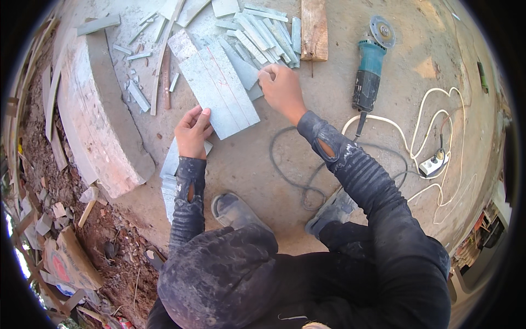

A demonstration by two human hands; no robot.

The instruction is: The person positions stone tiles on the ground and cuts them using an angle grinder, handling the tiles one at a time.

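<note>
Probably positioning the marked slab (pixel 216 90), which next needs steadying; left hand (pixel 192 134), right hand (pixel 284 92): fingers curled, grasp unclear.

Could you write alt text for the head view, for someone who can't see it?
A person's left hand is at the edge of a pale tile marked with red lines, the right hand just right of it. Cut strips lie beyond. To the right, an angle grinder and a white power strip rest on dusty ground.
</note>
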